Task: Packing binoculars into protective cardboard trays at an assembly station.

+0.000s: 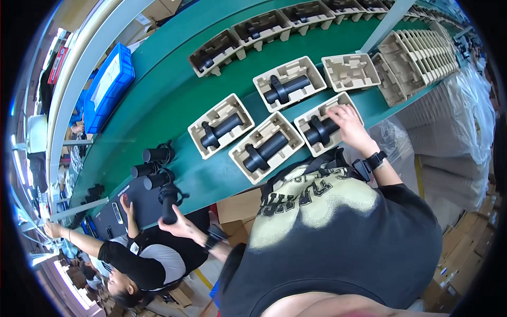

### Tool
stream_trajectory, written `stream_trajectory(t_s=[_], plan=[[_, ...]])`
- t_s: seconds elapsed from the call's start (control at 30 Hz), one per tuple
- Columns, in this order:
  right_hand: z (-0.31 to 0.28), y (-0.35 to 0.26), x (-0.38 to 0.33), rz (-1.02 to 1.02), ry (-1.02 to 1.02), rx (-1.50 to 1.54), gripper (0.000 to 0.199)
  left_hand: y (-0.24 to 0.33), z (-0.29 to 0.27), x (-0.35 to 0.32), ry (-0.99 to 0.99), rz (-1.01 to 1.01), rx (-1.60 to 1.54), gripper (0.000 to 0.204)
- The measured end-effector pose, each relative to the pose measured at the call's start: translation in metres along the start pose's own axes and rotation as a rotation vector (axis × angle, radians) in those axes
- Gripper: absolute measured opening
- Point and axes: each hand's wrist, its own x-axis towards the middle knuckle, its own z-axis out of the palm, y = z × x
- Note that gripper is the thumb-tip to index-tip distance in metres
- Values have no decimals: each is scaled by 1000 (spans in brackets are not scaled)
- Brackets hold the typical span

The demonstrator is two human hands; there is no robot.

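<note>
My left hand [181, 226] is closed around the lower end of a black cylinder with a ring-shaped bracket [169, 199], held at the near edge of the green bench. My right hand [347, 124] reaches into a beige moulded pulp tray [348, 99], its fingers curled over the end of another black cylinder [319, 130] lying there. Next to that tray, a second pulp tray [238, 158] holds a similar cylinder [265, 150]. Two more filled trays, one at the left [198, 134] and one behind [263, 79], stand close by.
Several black cylinders [157, 155] stand at the left by a dark mat [124, 211], where a co-worker [158, 264] sits. A tray without a cylinder [351, 71] and stacked trays [422, 55] are at the right. Filled trays [259, 30] line the far side; a blue crate [110, 87] is left.
</note>
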Motion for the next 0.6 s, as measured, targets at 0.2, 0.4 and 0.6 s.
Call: stream_trajectory(t_s=[0.2, 0.4, 0.6], plan=[[-29, -75, 43, 42, -141, 1060, 64, 107, 56, -107, -1041, -1269, -1565, 48], [-21, -109, 56, -275, -529, 1155, 74, 151, 75, -165, -2085, -134, -856, 45], [-51, 13, 51, 239, 212, 167, 56, 178, 65, -133, -2152, -202, -668, 46]])
